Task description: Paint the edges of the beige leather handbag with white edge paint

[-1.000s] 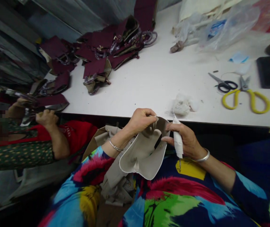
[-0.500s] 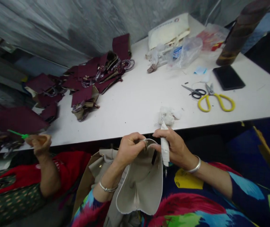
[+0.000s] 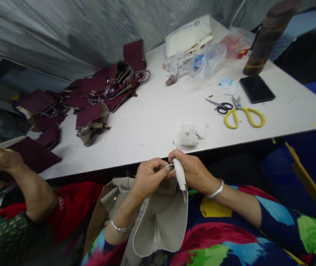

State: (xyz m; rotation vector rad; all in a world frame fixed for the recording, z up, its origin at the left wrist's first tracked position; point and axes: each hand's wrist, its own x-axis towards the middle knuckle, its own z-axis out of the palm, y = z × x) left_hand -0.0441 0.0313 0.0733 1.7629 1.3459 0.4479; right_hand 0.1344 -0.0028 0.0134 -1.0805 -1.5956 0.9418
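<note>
A pale grey handbag [image 3: 169, 218] lies in my lap, its mouth towards me and its inside showing. My left hand [image 3: 150, 177] is closed, pinching the bag's far rim between thumb and fingers. Right beside it, my right hand [image 3: 196, 171] is closed around a slim tool wrapped in white [image 3: 179, 173], with a thin metal tip at either end. Its upper tip points up and left over the table edge. The fingertips of both hands meet at the rim; the small detail between them is hidden.
On the white table [image 3: 147, 122] lie yellow-handled scissors [image 3: 243, 112], small black scissors [image 3: 223, 107], a phone [image 3: 257, 88] and a white lump [image 3: 189, 135]. A dark bottle [image 3: 268, 40] stands behind. Maroon bags [image 3: 91, 88] are heaped at left. A co-worker's hand [image 3: 4, 159] works at far left.
My right hand has drawn in against my left hand at the rim. The white-wrapped tool now leans further left, its tip off the white lump. The co-worker's raised hand has moved left.
</note>
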